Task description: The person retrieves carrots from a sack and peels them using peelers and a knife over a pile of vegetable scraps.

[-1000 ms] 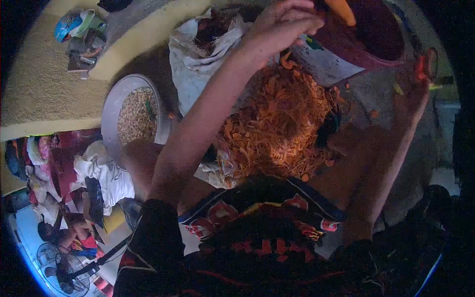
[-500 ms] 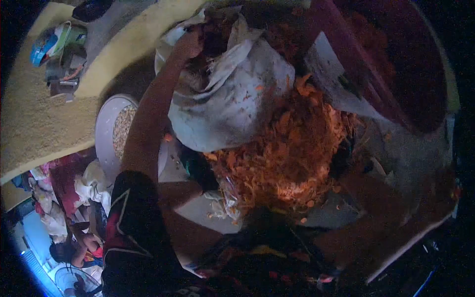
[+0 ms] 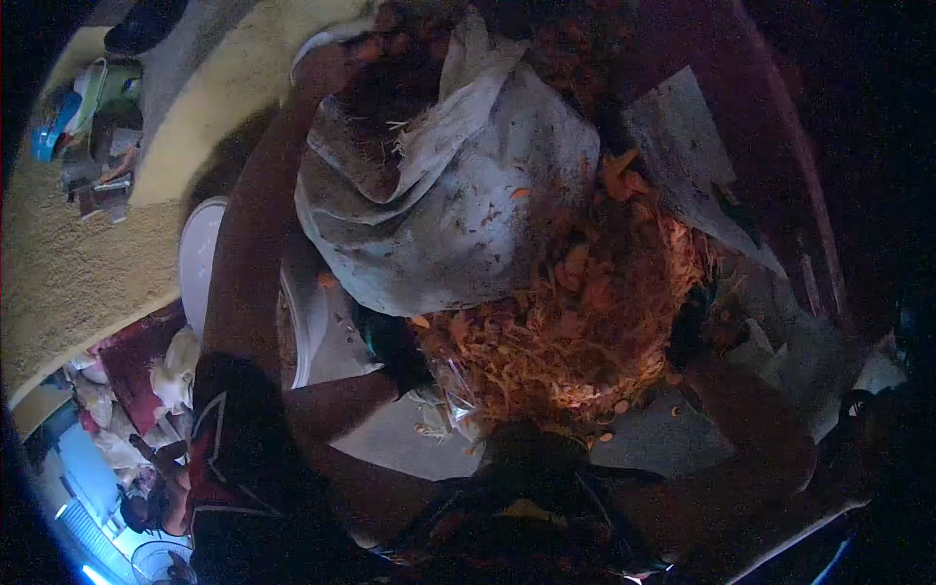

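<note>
My left hand (image 3: 336,66) reaches over the mouth of a whitish sack (image 3: 439,244) at the upper left; its fingers are dark and blurred beside orange pieces (image 3: 390,44). A large heap of orange peelings (image 3: 561,336) lies between my feet, against the sack's lower right side. At the far right edge my right hand (image 3: 866,405) is in deep shadow, closed around something with a small round glint that I cannot make out. A dark red tub (image 3: 760,127) fills the upper right, with a pale sheet (image 3: 687,146) along its near side.
A pale basin (image 3: 200,258) stands left, partly behind my left arm. A yellowish raised ledge (image 3: 210,127) runs along the upper left, with a blue and green bundle (image 3: 93,107) beyond it. Another person (image 3: 161,497) and a fan (image 3: 161,561) are at the lower left.
My left hand has moved left from over the red tub, where it was near an orange piece, to the sack's mouth. My right hand has lowered. The view has shifted, with the tub looming larger.
</note>
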Available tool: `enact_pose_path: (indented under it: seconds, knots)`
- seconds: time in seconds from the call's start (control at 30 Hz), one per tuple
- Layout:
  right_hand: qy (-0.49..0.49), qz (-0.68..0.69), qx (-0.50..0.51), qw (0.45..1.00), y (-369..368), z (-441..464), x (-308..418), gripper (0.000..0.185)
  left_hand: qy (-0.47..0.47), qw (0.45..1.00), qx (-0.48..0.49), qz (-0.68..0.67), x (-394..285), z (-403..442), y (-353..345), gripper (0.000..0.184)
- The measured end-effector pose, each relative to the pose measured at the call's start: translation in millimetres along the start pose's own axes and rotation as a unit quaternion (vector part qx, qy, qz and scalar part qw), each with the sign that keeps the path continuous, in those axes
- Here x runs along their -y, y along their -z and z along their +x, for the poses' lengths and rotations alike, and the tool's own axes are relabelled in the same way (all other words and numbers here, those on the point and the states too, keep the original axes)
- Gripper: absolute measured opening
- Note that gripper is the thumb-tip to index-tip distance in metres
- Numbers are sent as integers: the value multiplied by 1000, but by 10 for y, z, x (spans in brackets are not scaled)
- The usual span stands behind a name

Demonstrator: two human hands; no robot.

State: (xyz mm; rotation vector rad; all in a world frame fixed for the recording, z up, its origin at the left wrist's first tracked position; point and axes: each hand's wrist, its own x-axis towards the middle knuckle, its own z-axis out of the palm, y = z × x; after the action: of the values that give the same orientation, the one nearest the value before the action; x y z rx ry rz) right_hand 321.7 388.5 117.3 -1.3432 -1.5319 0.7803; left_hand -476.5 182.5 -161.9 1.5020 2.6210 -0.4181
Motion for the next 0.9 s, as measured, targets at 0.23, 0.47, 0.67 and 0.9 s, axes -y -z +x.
enact_pose_path:
  seconds: [0.23,0.47,0.67,0.9]
  knots:
    - [-3,92,30,995,-142,-198,216,46,-52,934,-126,-330,-330,-1540,1260,48]
    - [-8,193,145,970,-537,-569,770,45,-144,933,-153,294,-950,-3230,2130,46]
    - [157,60,409,897,-1004,-1157,794,40,80,-236,-14,968,-1713,-3938,1941,47]
    - [393,-164,489,761,-1188,-2023,845,38,-4,-319,-102,942,-2537,-4558,1908,51]
